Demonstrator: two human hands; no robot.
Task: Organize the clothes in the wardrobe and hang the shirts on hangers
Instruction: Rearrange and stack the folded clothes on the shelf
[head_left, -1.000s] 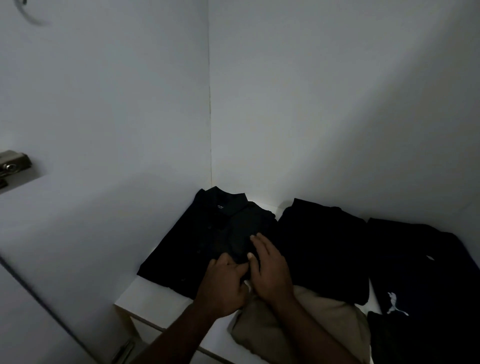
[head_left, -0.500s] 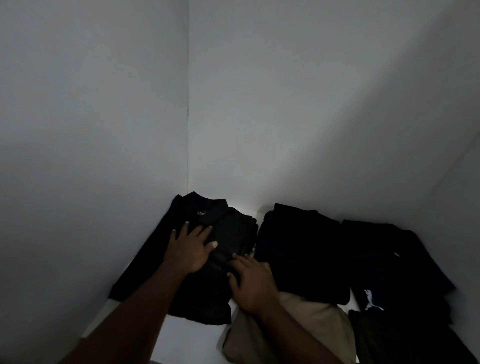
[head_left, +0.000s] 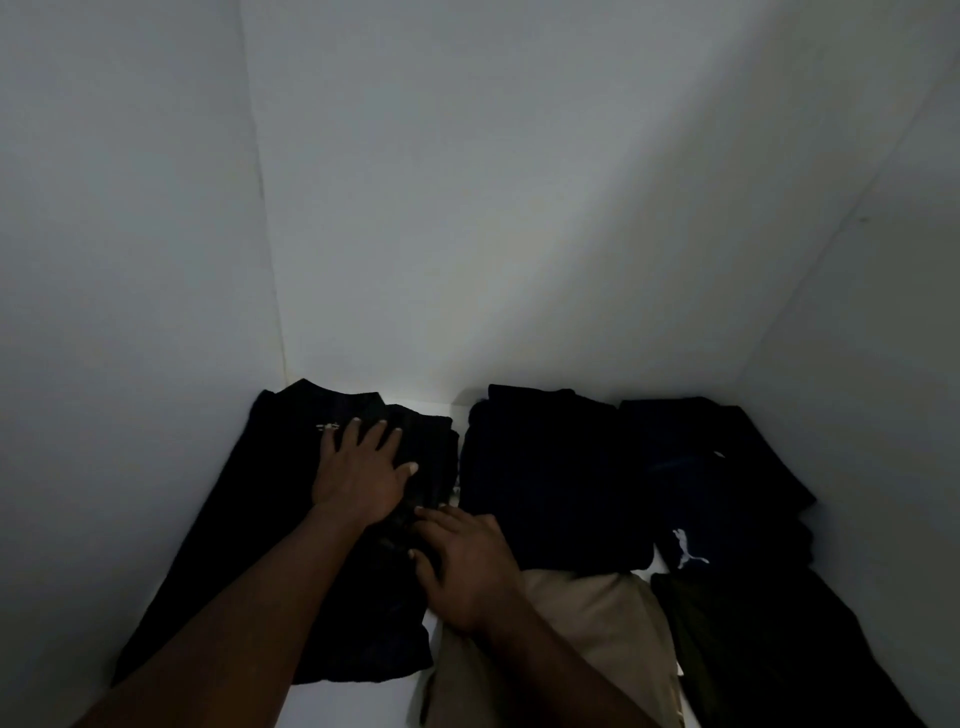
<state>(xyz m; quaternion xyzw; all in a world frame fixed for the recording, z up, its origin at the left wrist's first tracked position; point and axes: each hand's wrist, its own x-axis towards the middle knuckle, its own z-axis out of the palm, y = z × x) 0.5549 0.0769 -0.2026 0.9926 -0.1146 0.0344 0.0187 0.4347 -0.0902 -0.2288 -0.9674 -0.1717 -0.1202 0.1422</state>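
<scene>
The left fingers (head_left: 354, 434) are spread flat on a black shirt (head_left: 260, 530), near its collar. The left hand (head_left: 363, 478) presses it down at lower centre-left of the frame. The right fingers (head_left: 441, 522) lie nearly straight and close together on the shirt's right edge, and the right hand (head_left: 467, 569) sits over a beige garment (head_left: 597, 613). The shirt lies folded on a white shelf (head_left: 353, 701) against the left wall. To its right are a dark pile (head_left: 550, 467) and a logo garment (head_left: 727, 499).
</scene>
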